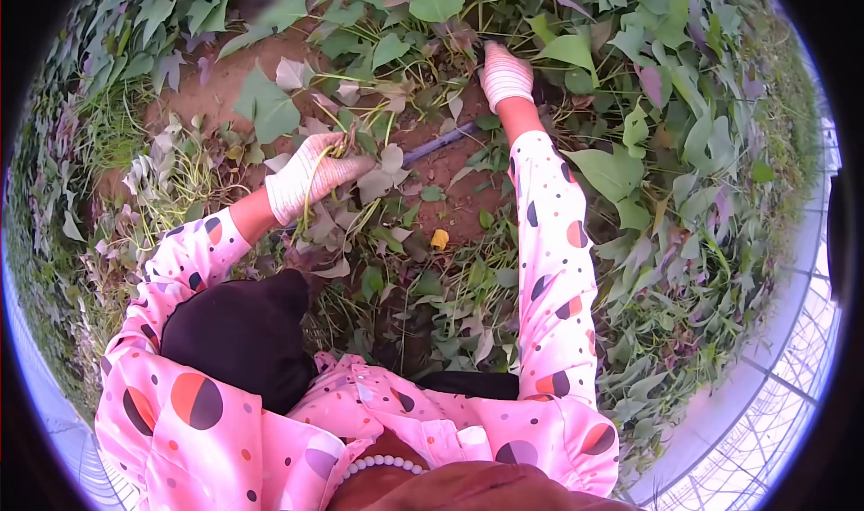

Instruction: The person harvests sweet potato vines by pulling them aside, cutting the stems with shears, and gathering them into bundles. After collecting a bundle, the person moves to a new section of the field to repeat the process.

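Seemingly halfway: left of the bare brown soil patch (447,190), the white-gloved left hand (315,174) clenches its fingers on green vine stems (309,207); above the patch, the white-gloved right hand (506,75) hides its fingers, so I cannot tell; broad green leafy vines (621,165) remain.

We look down on reddish-brown soil (211,93), bare in patches. Green vines (630,169) sprawl across most of it. 1 thin dark pipe (439,144) lies on the dirt near the middle, with 1 yellow leaf (439,238) below it. Wilted pale leaves (157,165) lie heaped at left.
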The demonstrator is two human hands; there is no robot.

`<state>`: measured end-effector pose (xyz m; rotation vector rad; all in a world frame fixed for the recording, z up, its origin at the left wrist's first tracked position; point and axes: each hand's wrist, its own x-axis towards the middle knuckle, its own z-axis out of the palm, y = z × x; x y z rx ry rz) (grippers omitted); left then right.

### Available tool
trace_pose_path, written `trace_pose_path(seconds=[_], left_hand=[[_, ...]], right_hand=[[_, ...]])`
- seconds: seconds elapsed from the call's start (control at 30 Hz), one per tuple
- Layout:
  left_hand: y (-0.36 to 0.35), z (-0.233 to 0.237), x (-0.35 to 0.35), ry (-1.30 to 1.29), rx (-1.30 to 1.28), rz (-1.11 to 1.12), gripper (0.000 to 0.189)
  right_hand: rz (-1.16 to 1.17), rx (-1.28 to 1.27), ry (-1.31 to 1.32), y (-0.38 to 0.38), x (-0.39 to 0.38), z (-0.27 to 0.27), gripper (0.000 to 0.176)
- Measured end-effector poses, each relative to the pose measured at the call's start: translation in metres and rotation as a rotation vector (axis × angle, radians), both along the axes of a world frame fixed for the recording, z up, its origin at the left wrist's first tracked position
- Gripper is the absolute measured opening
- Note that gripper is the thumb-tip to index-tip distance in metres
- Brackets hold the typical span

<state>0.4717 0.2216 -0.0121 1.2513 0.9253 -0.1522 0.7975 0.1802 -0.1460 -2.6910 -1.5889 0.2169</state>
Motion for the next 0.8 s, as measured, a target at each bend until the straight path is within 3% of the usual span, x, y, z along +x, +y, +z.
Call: trace_pose_path(seconds=[0.13, 0.2, 0.3, 0.33, 0.37, 0.4, 0.47, 0.5, 0.6, 0.63, 0.7, 0.77, 0.8], left_hand=[[0.003, -0.006, -0.005, 0.008, 0.05, -0.038, 0.019], [0.003, 0.001, -0.005, 0.019, 0.075, 0.017, 0.018], [0.006, -0.002, -0.01, -0.025, -0.024, 0.117, 0.02], [0.009, -0.001, -0.012, -0.022, -0.047, 0.08, 0.026], [0.007, 0.005, -0.01, -0.024, -0.052, 0.092, 0.026], [0.002, 0.014, -0.006, -0.045, -0.06, 0.071, 0.028], [-0.009, 0.011, -0.007, -0.184, -0.199, 0.034, 0.032], [-0.018, 0.001, -0.01, -0.191, -0.062, -0.07, 0.035], [-0.044, 0.005, -0.009, -0.203, -0.038, -0.194, 0.043], [-0.05, 0.01, -0.009, -0.227, -0.109, -0.149, 0.046], [-0.058, 0.009, -0.007, -0.164, -0.042, -0.026, 0.046], [-0.05, -0.005, -0.004, -0.239, 0.197, 0.084, 0.045], [-0.047, -0.006, -0.001, -0.238, 0.131, 0.184, 0.046]], right_hand=[[-0.128, -0.278, 0.034, -0.002, -0.004, 0.025, 0.02], [-0.169, -0.373, 0.181, -0.019, -0.003, 0.04, 0.026], [0.056, -0.352, 0.377, -0.075, -0.004, 0.058, 0.04], [0.273, -0.458, 0.175, -0.097, -0.001, 0.05, 0.042], [0.046, -0.135, 0.493, -0.114, -0.025, 0.093, 0.038], [-0.261, -0.082, 0.847, -0.127, -0.039, 0.114, 0.028], [-0.404, -0.03, 1.078, -0.135, -0.072, 0.164, 0.028], [-0.454, 0.041, 1.17, -0.147, -0.084, 0.163, 0.028], [-0.566, 0.284, 1.388, -0.141, -0.132, 0.151, 0.034], [-0.564, 0.37, 1.46, -0.137, -0.144, 0.14, 0.035], [-0.609, 0.348, 1.622, -0.13, -0.165, 0.122, 0.029], [-0.62, 0.497, 1.778, -0.121, -0.183, 0.096, 0.027], [-0.641, 0.507, 1.747, -0.117, -0.189, 0.092, 0.028]])
